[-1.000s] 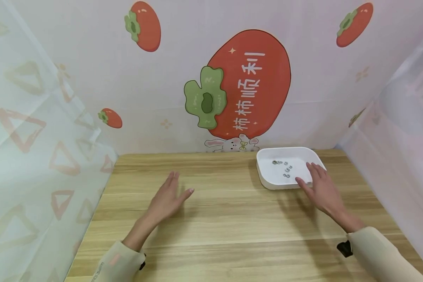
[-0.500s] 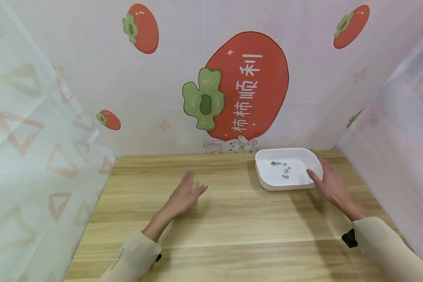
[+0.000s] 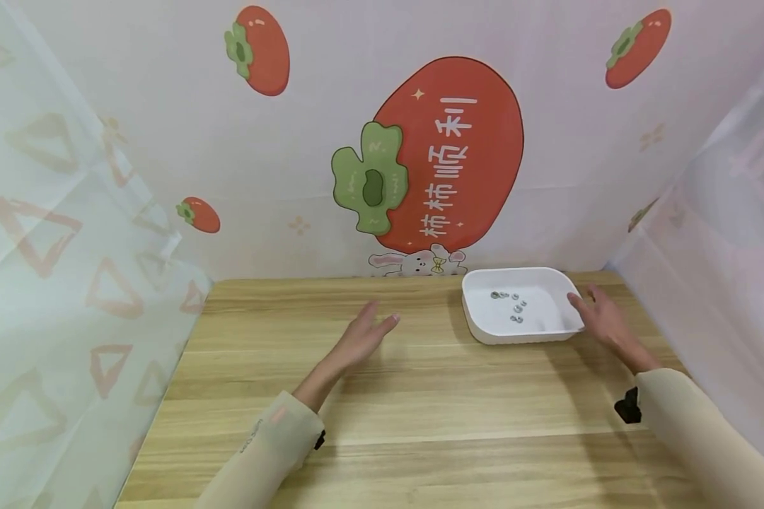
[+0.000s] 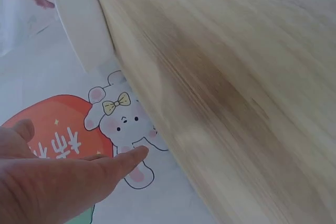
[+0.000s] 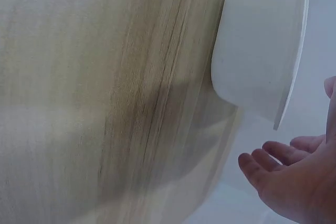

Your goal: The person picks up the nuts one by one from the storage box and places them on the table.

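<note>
A white rectangular tray [image 3: 484, 332] with rounded corners stands at the back right of the table. Several small shiny metal pieces [image 3: 518, 309], too small to make out, lie on its floor, mostly left of its middle. My right hand [image 3: 601, 318] is at the tray's right end, thumb near the rim and fingers beyond it, relaxed and holding nothing; the right wrist view shows a gap between the fingers and the tray wall [image 5: 257, 51]. My left hand [image 3: 363, 336] hovers over the table left of the tray, thumb and fingers spread, with nothing in it.
The wood-grain table [image 3: 420, 403] ends at the back against a printed cloth [image 3: 566, 177] with red persimmons and a rabbit. More cloth hangs along the left side [image 3: 70, 283] and the right side [image 3: 726, 233].
My left hand has moved right across the table towards the tray. My right hand has gone from over the tray's front right corner to outside its right end. The tray stays put.
</note>
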Available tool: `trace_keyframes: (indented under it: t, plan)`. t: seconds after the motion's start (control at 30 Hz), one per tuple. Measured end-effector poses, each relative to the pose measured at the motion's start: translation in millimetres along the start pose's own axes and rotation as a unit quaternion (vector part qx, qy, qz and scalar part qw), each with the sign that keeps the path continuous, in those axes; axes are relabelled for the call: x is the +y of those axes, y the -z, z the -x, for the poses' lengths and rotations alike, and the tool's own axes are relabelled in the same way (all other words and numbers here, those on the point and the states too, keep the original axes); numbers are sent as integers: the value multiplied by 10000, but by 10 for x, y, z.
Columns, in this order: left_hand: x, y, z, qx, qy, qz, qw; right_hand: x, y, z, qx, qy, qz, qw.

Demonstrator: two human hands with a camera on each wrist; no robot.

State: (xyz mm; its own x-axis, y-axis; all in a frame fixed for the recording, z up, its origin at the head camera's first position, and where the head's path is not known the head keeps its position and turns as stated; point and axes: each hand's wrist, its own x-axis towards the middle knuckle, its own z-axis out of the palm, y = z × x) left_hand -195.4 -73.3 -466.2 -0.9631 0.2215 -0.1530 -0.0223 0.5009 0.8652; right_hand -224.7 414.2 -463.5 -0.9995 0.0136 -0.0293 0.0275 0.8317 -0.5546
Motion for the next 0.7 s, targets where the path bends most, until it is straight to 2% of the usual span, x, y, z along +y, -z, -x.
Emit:
trace_keyframes:
  t: [0.1, 0.3, 0.53, 0.7]
  plan:
    - [38, -60, -55, -93, 195, 366, 9991, 26, 9, -34, -99, -151, -48, 9998]
    - [91, -179, -181, -242, 413, 1040, 9934, 90, 2, -59, -182, -171, -255, 9994]
    - [161, -443, -329, -508, 459, 1368, 9882, 142, -23, -71, -159, -236, -512, 9983]
    - [258, -629, -429, -544, 486, 1572, 9849, 147, -26, -85, -330, -469, -711, 9958]
